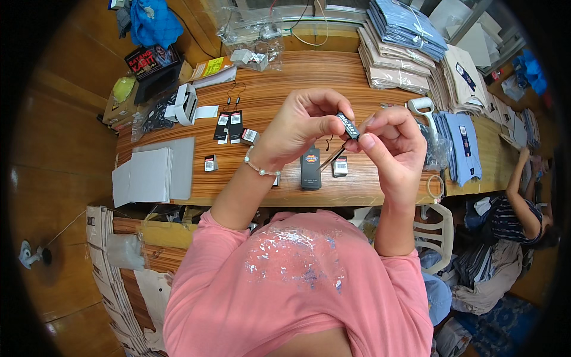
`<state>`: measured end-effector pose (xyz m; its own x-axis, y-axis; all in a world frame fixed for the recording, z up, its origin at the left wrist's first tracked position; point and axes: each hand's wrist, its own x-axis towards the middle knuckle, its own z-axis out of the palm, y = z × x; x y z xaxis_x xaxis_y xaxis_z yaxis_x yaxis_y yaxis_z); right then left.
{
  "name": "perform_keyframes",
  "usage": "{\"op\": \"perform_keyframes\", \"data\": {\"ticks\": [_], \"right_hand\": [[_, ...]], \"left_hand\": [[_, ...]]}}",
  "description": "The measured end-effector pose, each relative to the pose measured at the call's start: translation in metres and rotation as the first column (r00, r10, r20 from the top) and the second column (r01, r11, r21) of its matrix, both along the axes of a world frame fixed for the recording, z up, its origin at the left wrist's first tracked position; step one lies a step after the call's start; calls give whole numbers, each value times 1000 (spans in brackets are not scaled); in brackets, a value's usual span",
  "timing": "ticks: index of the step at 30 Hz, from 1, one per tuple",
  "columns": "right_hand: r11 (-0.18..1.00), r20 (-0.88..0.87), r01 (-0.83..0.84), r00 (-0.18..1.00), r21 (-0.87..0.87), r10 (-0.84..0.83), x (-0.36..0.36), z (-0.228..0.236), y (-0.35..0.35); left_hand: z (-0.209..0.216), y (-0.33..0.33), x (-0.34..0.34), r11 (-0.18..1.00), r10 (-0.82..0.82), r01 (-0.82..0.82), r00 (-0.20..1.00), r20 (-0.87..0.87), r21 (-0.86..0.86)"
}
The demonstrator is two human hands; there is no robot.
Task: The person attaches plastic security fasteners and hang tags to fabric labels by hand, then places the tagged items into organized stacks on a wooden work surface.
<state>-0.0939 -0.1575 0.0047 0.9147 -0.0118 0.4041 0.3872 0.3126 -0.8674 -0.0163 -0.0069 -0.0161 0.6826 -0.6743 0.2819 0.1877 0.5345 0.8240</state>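
Above the near part of the table, my left hand [315, 119] pinches one end of a small black tag seal [348, 126] with white lettering. My right hand [389, 140] closes its thumb and forefinger on the other end, by the cord. Dark cord [334, 156] slants down from the seal toward a black hang tag [311, 172] with a coloured emblem. Whether that tag hangs or rests on the table I cannot tell. Beside it lies a small stack of price labels [339, 167], with another label stack [210, 163] farther left.
On the wooden table [285, 77] are black hang tags [229, 124], a white paper stack [146, 175] and a white tape dispenser [421, 106]. Folded blue garments [407, 27] and beige ones [395, 65] are piled back right. A white chair [437, 235] and another person [517, 208] are at right.
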Motion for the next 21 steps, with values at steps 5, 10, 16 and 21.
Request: {"op": "perform_keyframes", "data": {"ticks": [5,10,16,21], "right_hand": [[987,122,132,985,-96,-120,0,-6,4],[987,279,147,952,-66,-123,0,-13,6],[993,291,112,951,-25,-100,0,-13,7],[994,241,103,966,-33,-92,-3,-6,0]], "left_hand": [[-3,-2,-1,997,51,-49,998,33,-65],[2,-1,-10,997,77,-74,993,92,-37],[12,-2,-19,991,136,-137,988,78,8],[17,2,-16,991,134,-134,986,99,-6]]}}
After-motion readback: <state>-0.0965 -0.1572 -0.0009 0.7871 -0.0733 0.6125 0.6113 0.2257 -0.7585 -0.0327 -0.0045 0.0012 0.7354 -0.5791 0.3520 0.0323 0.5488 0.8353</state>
